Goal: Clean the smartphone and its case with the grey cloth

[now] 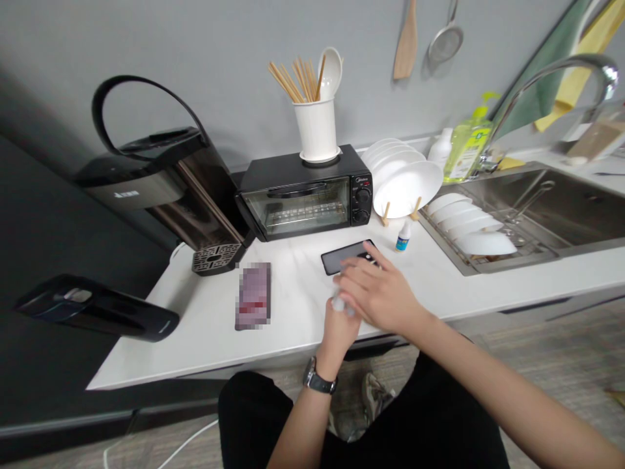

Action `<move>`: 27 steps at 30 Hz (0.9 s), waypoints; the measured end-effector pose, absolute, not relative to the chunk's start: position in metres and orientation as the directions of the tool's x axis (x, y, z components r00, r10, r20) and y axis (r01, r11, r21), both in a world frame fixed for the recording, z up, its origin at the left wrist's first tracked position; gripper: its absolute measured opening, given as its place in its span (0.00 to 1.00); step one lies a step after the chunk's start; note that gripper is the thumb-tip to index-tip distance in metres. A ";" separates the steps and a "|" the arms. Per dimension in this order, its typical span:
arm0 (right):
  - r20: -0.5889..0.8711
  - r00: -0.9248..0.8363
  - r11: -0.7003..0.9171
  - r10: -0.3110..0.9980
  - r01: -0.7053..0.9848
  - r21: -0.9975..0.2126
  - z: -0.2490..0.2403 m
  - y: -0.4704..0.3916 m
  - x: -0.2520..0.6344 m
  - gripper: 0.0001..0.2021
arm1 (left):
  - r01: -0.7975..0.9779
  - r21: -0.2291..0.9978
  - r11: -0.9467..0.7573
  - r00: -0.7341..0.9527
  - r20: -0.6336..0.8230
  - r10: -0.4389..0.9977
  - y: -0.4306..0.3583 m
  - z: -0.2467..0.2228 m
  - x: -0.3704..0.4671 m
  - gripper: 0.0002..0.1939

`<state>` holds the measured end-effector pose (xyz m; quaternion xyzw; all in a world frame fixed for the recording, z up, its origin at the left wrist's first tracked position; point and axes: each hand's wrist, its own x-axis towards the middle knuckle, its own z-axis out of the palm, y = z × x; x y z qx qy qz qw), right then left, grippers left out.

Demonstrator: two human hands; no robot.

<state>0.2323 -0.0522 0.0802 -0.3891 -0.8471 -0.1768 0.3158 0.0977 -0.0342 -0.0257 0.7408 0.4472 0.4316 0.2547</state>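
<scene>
Over the front part of the counter my two hands meet. My right hand [378,290] lies across the top of my left hand [340,329], its fingers bent over a small whitish, translucent piece [338,303] that I cannot identify. The left hand's fingers are mostly covered by the right; a dark watch [319,378] is on that wrist. Just behind the hands a black phone [339,258] lies flat, partly hidden by the right fingers. A small white bottle with a blue label [402,238] stands upright to its right.
A purple, pixelated flat object [254,296] and a black cylinder lying down [122,319] are at left. Behind stand a water dispenser [205,189], a toaster oven [305,195] and racked plates [407,185]. Bowls [469,221] sit in the sink [551,228].
</scene>
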 end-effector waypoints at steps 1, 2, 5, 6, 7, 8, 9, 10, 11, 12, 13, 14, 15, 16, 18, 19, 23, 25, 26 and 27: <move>0.678 -0.449 0.582 0.582 0.812 0.039 0.081 -0.051 0.233 0.13 | 0.427 0.782 -0.453 0.233 0.389 0.891 -0.034 -0.025 0.098 0.12; 0.679 -0.410 0.541 0.608 0.840 0.023 0.082 -0.050 0.234 0.14 | 0.415 0.799 -0.435 0.233 0.369 0.900 -0.034 -0.025 0.098 0.14; 0.654 -0.480 0.598 0.584 0.800 0.053 0.085 -0.049 0.237 0.15 | 0.399 0.830 -0.391 0.185 0.345 0.920 -0.034 -0.023 0.097 0.12; 0.645 -0.512 0.624 0.566 0.778 0.070 0.086 -0.049 0.238 0.15 | 0.393 0.835 -0.385 0.172 0.344 0.923 -0.034 -0.023 0.097 0.10; 0.642 -0.511 0.620 0.572 0.781 0.069 0.086 -0.049 0.238 0.16 | 0.386 0.840 -0.381 0.175 0.339 0.924 -0.034 -0.023 0.097 0.11; 0.644 -0.479 0.589 0.597 0.806 0.053 0.087 -0.049 0.239 0.16 | 0.379 0.844 -0.379 0.194 0.328 0.925 -0.034 -0.024 0.096 0.13; 0.647 -0.436 0.551 0.625 0.834 0.029 0.087 -0.049 0.240 0.16 | 0.375 0.847 -0.376 0.217 0.314 0.924 -0.034 -0.024 0.096 0.15; 0.652 -0.407 0.528 0.640 0.849 0.011 0.087 -0.049 0.240 0.17 | 0.374 0.849 -0.373 0.234 0.303 0.924 -0.033 -0.026 0.096 0.17; 0.651 -0.416 0.540 0.635 0.842 0.012 0.086 -0.049 0.239 0.17 | 0.379 0.847 -0.372 0.233 0.301 0.925 -0.033 -0.027 0.096 0.17; 0.647 -0.459 0.581 0.609 0.813 0.030 0.086 -0.049 0.239 0.17 | 0.388 0.843 -0.373 0.220 0.308 0.926 -0.033 -0.029 0.096 0.15; 0.641 -0.513 0.630 0.571 0.775 0.059 0.085 -0.049 0.238 0.17 | 0.397 0.837 -0.376 0.198 0.322 0.926 -0.032 -0.031 0.096 0.13; 0.638 -0.550 0.662 0.540 0.745 0.083 0.085 -0.050 0.238 0.17 | 0.402 0.832 -0.382 0.181 0.336 0.924 -0.032 -0.032 0.096 0.11; 0.639 -0.557 0.665 0.531 0.741 0.094 0.084 -0.050 0.238 0.17 | 0.404 0.830 -0.385 0.176 0.343 0.923 -0.031 -0.033 0.096 0.10; 0.646 -0.533 0.640 0.546 0.763 0.089 0.084 -0.050 0.238 0.17 | 0.405 0.828 -0.387 0.183 0.342 0.922 -0.031 -0.034 0.096 0.10; 0.669 -0.453 0.565 0.590 0.823 0.059 0.083 -0.051 0.236 0.16 | 0.404 0.826 -0.392 0.220 0.329 0.919 -0.029 -0.035 0.095 0.12; 0.671 -0.446 0.558 0.592 0.828 0.058 0.082 -0.052 0.234 0.15 | 0.406 0.825 -0.394 0.232 0.324 0.917 -0.029 -0.036 0.094 0.11; 0.636 -0.582 0.640 0.506 0.748 0.176 0.080 -0.055 0.222 0.12 | 0.406 0.821 -0.401 0.239 0.328 0.914 -0.028 -0.036 0.093 0.06; 0.658 -0.552 0.591 0.513 0.783 0.196 0.078 -0.054 0.225 0.11 | 0.401 0.827 -0.395 0.251 0.316 0.915 -0.027 -0.033 0.095 0.03; 0.684 -0.513 0.561 0.518 0.808 0.181 0.076 -0.052 0.230 0.11 | 0.395 0.834 -0.385 0.265 0.298 0.917 -0.026 -0.031 0.096 0.02; 0.713 -0.469 0.543 0.521 0.827 0.148 0.073 -0.051 0.238 0.11 | 0.385 0.844 -0.372 0.288 0.273 0.918 -0.025 -0.028 0.096 0.03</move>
